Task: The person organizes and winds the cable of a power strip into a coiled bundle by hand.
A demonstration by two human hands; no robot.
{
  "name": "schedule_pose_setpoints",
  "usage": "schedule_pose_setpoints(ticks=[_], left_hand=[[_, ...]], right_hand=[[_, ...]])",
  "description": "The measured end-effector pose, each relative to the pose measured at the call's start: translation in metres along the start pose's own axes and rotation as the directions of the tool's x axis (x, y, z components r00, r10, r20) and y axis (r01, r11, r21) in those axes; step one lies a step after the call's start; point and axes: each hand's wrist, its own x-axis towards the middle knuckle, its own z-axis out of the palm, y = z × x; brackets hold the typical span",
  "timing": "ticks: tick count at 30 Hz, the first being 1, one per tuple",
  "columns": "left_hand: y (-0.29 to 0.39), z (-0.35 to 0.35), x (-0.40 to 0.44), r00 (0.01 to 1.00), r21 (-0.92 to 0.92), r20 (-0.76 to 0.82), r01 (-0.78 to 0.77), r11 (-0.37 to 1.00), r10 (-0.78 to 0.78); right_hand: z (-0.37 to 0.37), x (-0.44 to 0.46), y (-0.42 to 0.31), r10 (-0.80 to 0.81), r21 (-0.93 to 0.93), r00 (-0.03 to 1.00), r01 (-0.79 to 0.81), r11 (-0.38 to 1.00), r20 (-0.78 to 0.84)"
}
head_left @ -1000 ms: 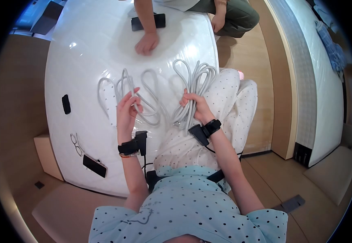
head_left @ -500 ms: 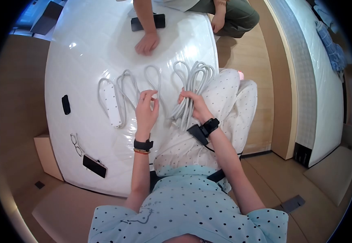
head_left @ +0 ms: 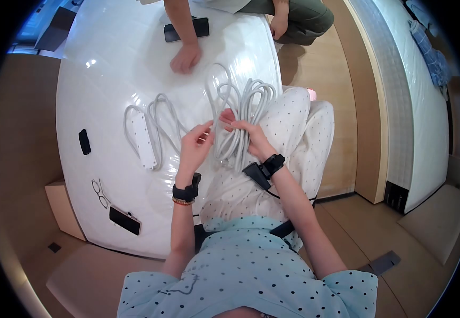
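Note:
My right hand (head_left: 253, 139) is wrapped around a bundle of looped grey cable (head_left: 245, 106), its thumb across the front and its fingertips showing at the left, somewhat loosened. Close to its left side, my left hand (head_left: 197, 144) pinches a strand of the same cable, and a tall loop of it stands up beside the bundle. To the left lies a white power strip (head_left: 144, 142) on the mattress, with more slack cable (head_left: 161, 111) curving between it and my left hand.
The plastic-covered mattress (head_left: 103, 90) bears a dark phone (head_left: 125, 220), glasses (head_left: 100, 194) and a small black object (head_left: 84, 141). Across from me, another person's hand (head_left: 186, 58) rests near a second phone (head_left: 201, 27). Another mattress (head_left: 399, 90) stands to the right.
My left hand has moved right with a cable strand, carrying its loop up against the bundle. My right hand's fingers have loosened around the coils.

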Motion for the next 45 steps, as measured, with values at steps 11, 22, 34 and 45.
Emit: schedule_pose_setpoints(ticks=[11, 22, 34, 45], left_hand=[[0.007, -0.004, 0.005, 0.870, 0.422, -0.364, -0.165, 0.891, 0.333], [-0.042, -0.024, 0.024, 0.894, -0.084, -0.227, 0.378, 0.922, -0.387], [-0.033, -0.055, 0.014, 0.882, 0.121, -0.440, 0.247, 0.961, -0.171], [0.017, -0.049, 0.001, 0.954, -0.002, -0.264, -0.146, 0.989, 0.140]], right_hand=[[-0.009, 0.003, -0.001, 0.022, 0.058, 0.997, -0.018, 0.998, -0.071], [-0.017, 0.001, 0.000, 0.079, 0.055, 0.990, -0.086, 0.995, 0.113], [-0.019, 0.006, 0.002, 0.044, 0.066, 0.996, -0.049, 0.997, 0.077], [-0.008, 0.006, -0.001, 0.082, -0.042, 0.995, -0.084, 0.996, -0.049]])
